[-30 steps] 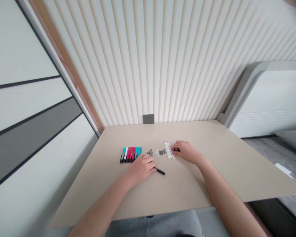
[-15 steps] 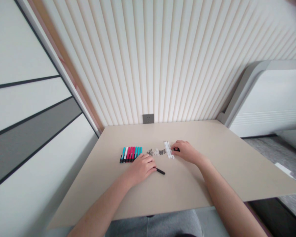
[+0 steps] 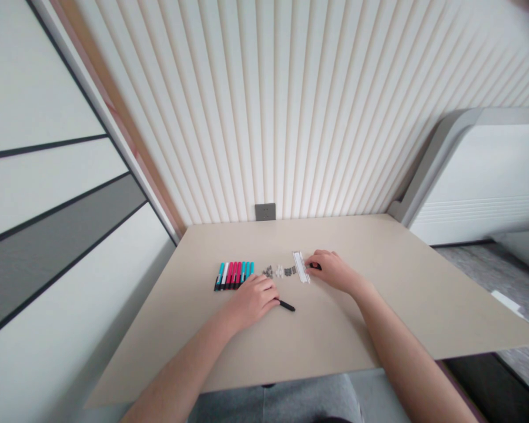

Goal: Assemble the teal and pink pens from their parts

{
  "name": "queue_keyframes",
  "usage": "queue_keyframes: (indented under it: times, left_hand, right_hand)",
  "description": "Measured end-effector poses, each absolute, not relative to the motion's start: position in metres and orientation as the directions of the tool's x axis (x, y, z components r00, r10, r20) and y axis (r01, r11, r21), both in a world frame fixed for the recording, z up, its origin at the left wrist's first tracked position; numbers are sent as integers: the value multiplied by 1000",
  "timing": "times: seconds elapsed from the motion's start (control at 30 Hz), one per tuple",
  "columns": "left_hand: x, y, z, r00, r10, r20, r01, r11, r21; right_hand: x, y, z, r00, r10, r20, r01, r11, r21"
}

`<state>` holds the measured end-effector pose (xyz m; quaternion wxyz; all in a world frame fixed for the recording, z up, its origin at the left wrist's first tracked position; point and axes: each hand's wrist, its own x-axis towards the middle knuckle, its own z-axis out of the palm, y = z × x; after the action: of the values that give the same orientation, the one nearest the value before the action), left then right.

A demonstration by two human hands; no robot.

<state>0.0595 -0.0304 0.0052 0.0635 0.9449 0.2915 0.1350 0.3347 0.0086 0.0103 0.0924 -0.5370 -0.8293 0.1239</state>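
Note:
My left hand (image 3: 258,296) lies low on the table with its fingers curled round a black pen barrel (image 3: 287,305), whose far end sticks out to the right. Beside its knuckles is a row of markers (image 3: 234,271) with turquoise, white and pink barrels and black ends; the hand covers part of the row. My right hand (image 3: 328,269) has bent fingers, and a small black piece (image 3: 316,267) shows in their grip, mostly hidden. Its fingertips touch the right side of a bundle of thin white sticks (image 3: 300,267), possibly pen refills.
Between the hands lie small dark grey pieces (image 3: 268,271), white pieces (image 3: 280,271) and another grey group (image 3: 290,271). The beige table (image 3: 335,235) meets a ribbed wall with a dark socket (image 3: 265,211). A bed headboard (image 3: 480,176) stands right.
The white sticks have drawn closer together and lie more evenly, as my right fingertips have shifted slightly left. My left hand and the black barrel have stayed in place.

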Motion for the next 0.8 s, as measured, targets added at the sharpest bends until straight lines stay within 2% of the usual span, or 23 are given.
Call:
queue_keyframes:
  times: [0.3,0.8]
  left_hand:
    - [60,-31,7,792,576,201,545,-816,192]
    - [59,-30,6,793,566,225,529,-824,206]
  right_hand:
    - [337,8,12,-438,899,-12,864,417,-281]
    - [335,7,9,-420,907,23,863,407,-298]
